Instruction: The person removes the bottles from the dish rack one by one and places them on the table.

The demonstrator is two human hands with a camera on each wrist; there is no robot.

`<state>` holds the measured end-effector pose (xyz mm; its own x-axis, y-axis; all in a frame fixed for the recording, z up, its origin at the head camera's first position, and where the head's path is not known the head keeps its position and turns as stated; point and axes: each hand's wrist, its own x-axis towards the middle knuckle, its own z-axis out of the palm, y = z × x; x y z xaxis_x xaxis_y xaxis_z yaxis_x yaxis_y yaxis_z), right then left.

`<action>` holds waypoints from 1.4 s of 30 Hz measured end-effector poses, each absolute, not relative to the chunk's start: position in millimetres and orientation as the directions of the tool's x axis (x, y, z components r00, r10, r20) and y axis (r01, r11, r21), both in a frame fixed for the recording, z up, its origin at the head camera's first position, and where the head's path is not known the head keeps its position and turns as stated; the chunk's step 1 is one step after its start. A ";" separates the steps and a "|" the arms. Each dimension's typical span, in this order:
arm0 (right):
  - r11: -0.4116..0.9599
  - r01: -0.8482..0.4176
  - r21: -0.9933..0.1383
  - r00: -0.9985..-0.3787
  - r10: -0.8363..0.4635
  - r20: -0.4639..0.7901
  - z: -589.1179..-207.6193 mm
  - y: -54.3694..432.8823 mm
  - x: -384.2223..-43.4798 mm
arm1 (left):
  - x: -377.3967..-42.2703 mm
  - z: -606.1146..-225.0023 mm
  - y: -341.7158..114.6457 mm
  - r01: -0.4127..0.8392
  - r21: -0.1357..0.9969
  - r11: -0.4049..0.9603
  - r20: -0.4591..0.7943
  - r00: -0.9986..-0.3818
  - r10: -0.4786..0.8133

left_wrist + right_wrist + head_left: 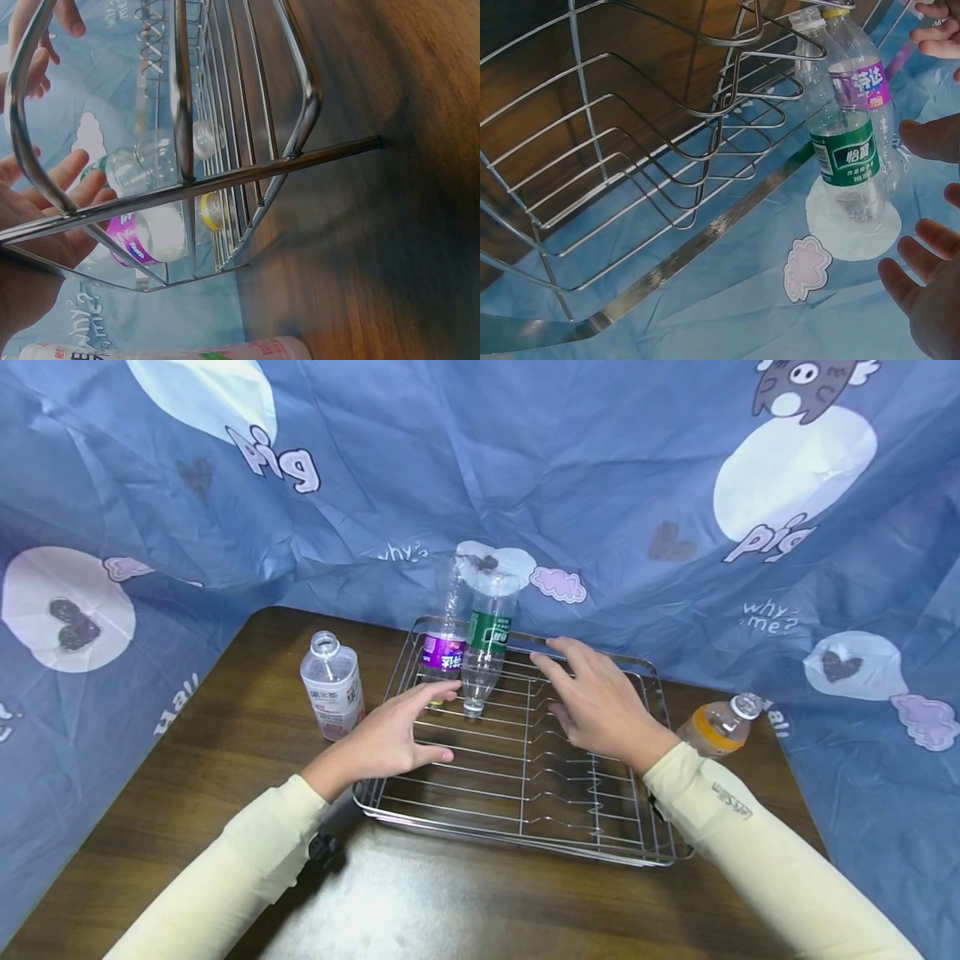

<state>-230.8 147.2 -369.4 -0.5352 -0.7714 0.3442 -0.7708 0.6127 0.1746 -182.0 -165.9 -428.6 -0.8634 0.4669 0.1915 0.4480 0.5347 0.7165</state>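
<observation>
A wire dish rack stands on the table. At its back left, a clear bottle with a green label leans cap-down, close beside a clear bottle with a purple label and a yellow cap. My left hand is over the rack's left side, thumb and fingers spread, holding nothing. Over the right rear part of the rack is my right hand, fingers apart and likewise holding nothing. Both bottles show between the hands, and the right wrist view has the right fingers apart from the green label.
Left of the rack, an uncapped bottle with a white and pink label stands upright on the brown table. A bottle with an orange band is at the right, partly behind the right sleeve. Blue printed cloth hangs behind the table.
</observation>
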 end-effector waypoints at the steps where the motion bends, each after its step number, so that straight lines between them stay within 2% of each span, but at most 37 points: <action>1: 0.611 -0.772 0.175 -0.532 -0.772 0.347 -369.4 146.8 -231.2 | -182.1 -428.6 -165.7 0.450 0.717 0.533 0.193 -0.862 0.468; 42: 0.605 -0.776 0.178 -0.534 -0.781 0.324 -382.0 137.6 -247.5 | -183.2 -428.7 -165.6 0.458 0.702 0.545 0.190 -0.858 0.477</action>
<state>-247.5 137.6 -382.0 -0.5345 -0.7806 0.3241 -0.7758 0.6053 0.1784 -183.2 -165.6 -428.7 -0.8582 0.4768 0.1900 0.4582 0.5448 0.7023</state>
